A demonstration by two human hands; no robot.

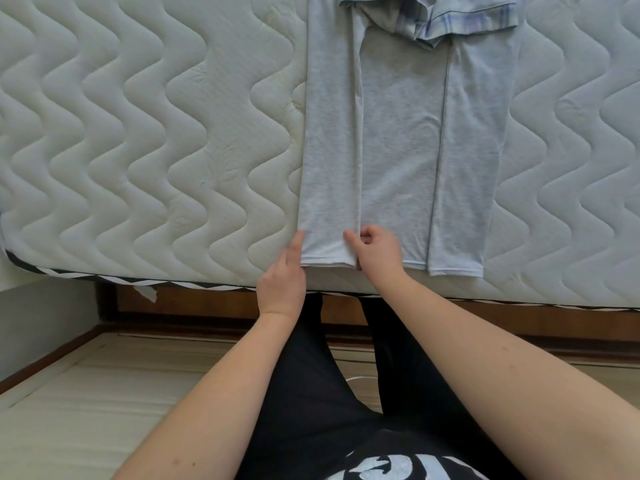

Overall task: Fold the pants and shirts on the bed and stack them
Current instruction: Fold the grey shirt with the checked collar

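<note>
In the head view, the grey shirt (398,140) is laid lengthwise on the bed (156,133), centre-right of frame, sides folded inward. Its lower left hem is pinched by the right hand (375,252); the left hand (282,284), fingers (294,249) straight, is pressed against the hem's left edge.

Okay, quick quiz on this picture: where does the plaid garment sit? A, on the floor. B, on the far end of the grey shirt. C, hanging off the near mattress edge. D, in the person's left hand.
B: the plaid garment lies across the far end of the grey shirt, away from both hands.
</note>
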